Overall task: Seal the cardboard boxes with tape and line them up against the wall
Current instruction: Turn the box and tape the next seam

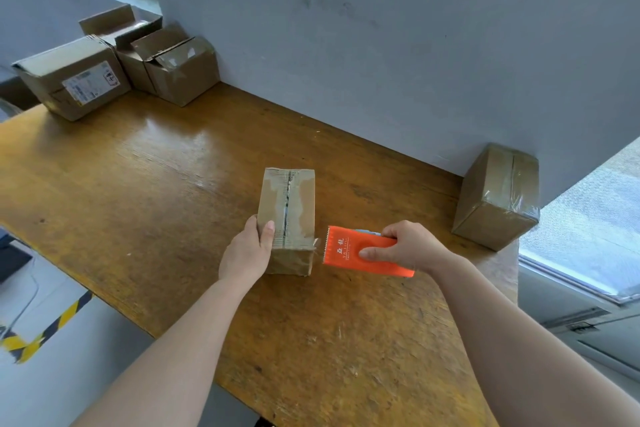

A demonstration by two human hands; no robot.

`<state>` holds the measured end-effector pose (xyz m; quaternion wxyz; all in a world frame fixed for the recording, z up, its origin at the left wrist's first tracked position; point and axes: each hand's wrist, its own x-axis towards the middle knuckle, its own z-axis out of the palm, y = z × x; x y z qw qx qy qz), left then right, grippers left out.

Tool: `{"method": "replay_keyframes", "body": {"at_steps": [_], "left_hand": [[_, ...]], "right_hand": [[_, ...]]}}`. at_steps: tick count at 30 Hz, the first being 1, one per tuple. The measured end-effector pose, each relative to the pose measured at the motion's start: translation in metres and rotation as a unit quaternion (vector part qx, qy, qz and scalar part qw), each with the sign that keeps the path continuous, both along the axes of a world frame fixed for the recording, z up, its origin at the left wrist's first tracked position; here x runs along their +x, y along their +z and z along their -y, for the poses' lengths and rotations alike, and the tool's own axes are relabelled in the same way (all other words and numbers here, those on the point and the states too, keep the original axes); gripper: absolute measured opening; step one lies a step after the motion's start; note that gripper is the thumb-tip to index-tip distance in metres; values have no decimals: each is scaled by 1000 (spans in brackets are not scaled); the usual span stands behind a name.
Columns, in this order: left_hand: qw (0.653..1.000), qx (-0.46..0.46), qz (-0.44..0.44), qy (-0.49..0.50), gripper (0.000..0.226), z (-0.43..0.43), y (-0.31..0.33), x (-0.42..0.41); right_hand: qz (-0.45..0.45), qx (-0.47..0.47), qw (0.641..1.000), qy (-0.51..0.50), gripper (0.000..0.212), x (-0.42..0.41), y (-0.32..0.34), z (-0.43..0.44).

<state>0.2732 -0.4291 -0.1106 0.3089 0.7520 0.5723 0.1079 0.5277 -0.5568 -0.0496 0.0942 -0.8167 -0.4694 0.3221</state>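
A small cardboard box [294, 204] stands in the middle of the wooden table [138, 184], its top flaps closed with old tape along the seam. My left hand [247, 250] grips its near left corner, thumb on top. My right hand [408, 246] holds an orange tape dispenser [349, 250] just right of the box, with the toothed blade close to the box's near right corner. A short strip of clear tape runs from the blade to that corner. A taped box [498, 198] stands against the grey wall [381, 45] at the right.
Three more boxes sit at the far left of the table: one with a white label [74, 78], an open-flapped one [181, 68] and another [121, 31] behind them. The table's near edge runs diagonally, with floor and yellow-black tape [45, 333] below left. A window [588, 218] is at the right.
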Motion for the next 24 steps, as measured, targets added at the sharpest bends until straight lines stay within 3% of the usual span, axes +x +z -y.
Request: {"method": "replay_keyframes", "body": {"at_steps": [8,16,20,24], "left_hand": [[1000,4,12,-3,57,3,2,1],[1000,-22,-10,7,68,3,7,4],[984,159,-83,-9,63,13,19,15],[972,148,-156,-99,76,23,19,36]], "right_hand": [[103,-23,994,36,60,-20,5,-23],[114,-46,992,39,64,-20,5,-30],[93,-49,994,32,55,-19,3,-29],[74,-40,996,22,57,-23,1,-29]]}}
